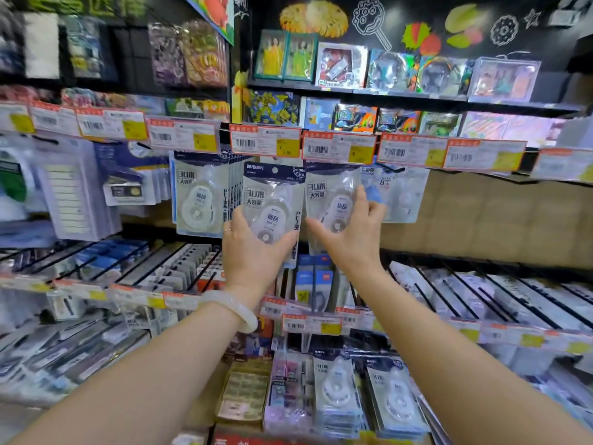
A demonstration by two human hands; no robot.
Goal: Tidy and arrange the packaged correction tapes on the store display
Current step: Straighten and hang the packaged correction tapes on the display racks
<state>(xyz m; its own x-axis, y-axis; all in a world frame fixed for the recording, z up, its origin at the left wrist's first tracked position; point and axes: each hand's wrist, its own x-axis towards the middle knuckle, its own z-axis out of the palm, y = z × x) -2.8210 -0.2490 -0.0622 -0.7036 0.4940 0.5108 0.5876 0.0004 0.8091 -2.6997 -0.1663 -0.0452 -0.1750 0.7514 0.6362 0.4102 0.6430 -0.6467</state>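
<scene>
**Two correction tape packs in hand at the hanging display**

Ahead, a black store display [417, 99] of shelves and peg hooks, crowded with glossy packets. Along its middle rail, a run of price tags [266, 143]: white paper, red header, barcode, yellow square, tilted slightly forward. On the upper shelves, boxed toys [341, 65] behind clear plastic windows, colours bright but blurred. Below, long black peg hooks [526, 303] loaded with flat carded stationery, too soft to read.

Under the tags, a hanging row of packs [197, 200]: pale grey card, dark navy top band, large "30" print, a clear moulded blister over a rounded white dispenser. Stacked one behind another, edges fanned.

Raised in front of that row, between two hooks, the held correction tape pack [272, 203], same design, upright, small round hang hole near the top. Left hand [253, 252] gripping its lower end, thumb on the right edge, fingers behind; smooth pale bangle [232, 308] at the wrist, thin ring on one finger.

Just beside it, a second correction tape pack [332, 203], its top tucked beneath the tags. Right hand [353, 232] holding it from below, fingers curled around its right side, thumb out to the left.
</scene>
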